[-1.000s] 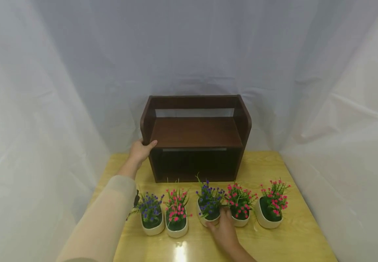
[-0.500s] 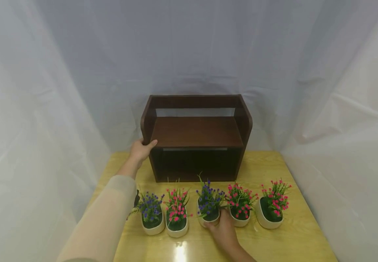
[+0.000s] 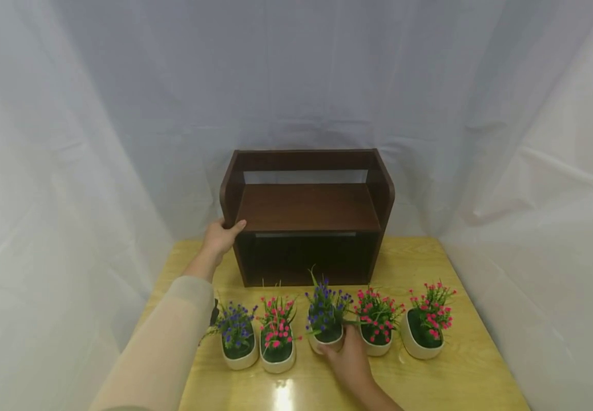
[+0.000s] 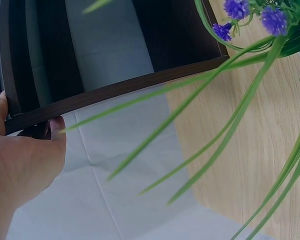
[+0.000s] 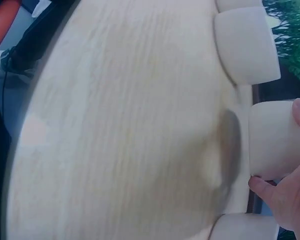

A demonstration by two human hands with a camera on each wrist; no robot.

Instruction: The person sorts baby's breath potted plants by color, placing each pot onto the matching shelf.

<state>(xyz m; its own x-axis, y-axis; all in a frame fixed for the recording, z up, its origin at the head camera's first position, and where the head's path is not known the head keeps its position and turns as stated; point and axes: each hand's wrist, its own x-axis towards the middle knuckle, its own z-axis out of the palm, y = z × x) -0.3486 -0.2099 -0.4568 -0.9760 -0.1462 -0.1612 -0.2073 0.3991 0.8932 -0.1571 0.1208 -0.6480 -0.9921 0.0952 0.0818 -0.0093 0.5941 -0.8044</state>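
At the left side of a dark brown two-tier shelf, my left hand grips the side panel, its thumb over the edge of the upper board. The left wrist view shows the fingers curled round that panel. My right hand holds the white pot of a purple-flowered artificial plant, third in a row of potted plants. In the right wrist view, thumb and fingers span this pot, and a shadow lies on the table apart from it.
On the wooden table, a purple plant and a pink plant stand left of the held pot. Two more pink-flowered plants, a nearer one and a farther one, stand to its right. White curtains enclose the table.
The purple plant in my right hand has risen slightly and shifted a little to the left. My left hand stays on the shelf's side panel.
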